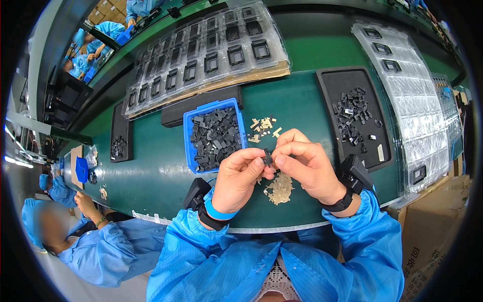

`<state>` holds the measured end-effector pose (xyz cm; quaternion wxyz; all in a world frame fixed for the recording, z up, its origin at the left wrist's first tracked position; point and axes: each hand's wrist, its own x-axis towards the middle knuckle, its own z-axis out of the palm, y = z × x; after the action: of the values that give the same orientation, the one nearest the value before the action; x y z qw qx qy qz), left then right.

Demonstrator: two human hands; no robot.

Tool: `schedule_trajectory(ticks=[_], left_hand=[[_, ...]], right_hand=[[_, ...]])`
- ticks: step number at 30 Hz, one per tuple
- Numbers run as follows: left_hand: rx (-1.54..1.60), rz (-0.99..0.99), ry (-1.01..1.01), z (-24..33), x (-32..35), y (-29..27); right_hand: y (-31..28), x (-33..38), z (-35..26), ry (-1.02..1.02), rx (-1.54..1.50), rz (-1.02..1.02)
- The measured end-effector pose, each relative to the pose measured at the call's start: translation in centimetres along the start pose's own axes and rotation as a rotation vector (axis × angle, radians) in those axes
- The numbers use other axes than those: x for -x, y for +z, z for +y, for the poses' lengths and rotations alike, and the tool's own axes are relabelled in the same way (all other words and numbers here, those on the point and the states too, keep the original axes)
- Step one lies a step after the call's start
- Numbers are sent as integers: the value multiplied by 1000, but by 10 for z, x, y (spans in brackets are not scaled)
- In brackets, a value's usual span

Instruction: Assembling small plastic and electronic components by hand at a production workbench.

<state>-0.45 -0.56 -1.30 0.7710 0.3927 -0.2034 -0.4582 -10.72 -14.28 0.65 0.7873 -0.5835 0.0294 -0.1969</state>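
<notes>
Between my two hands is a small black plastic part (pixel 267 157), held over the green table. My left hand (pixel 236 178) pinches it between thumb and fingertips. My right hand (pixel 306 166) is closed in a pinch at its other side; whether a tiny piece sits in those fingertips is hidden. Beneath my hands lies a pile of small cream-coloured scraps (pixel 279 190). Just left of my left hand stands a blue bin (pixel 188 136) full of small black plastic parts (pixel 215 138). More cream-coloured strips (pixel 261 128) are scattered beyond my hands.
A black tray (pixel 327 80) with loose black parts stands to the right, beside clear blister trays (pixel 422 110). Stacked blister trays (pixel 211 63) with black frames fill the far side. Another dark tray (pixel 121 151) lies left. A co-worker in blue (pixel 110 246) sits at my left.
</notes>
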Motion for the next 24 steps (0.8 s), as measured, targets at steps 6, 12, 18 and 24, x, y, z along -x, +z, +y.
schedule_trajectory(ticks=[6,12,18,24], left_hand=[[-270,48,99,-2,4,5],[-406,90,183,-3,8,17],[-447,130,150,-3,9,21],[-298,151,131,-3,7,14]], right_hand=[[3,0,3,15,-117,64],[9,1,6,-14,-35,177],[9,3,16,-134,148,249],[9,3,14,-161,206,203]])
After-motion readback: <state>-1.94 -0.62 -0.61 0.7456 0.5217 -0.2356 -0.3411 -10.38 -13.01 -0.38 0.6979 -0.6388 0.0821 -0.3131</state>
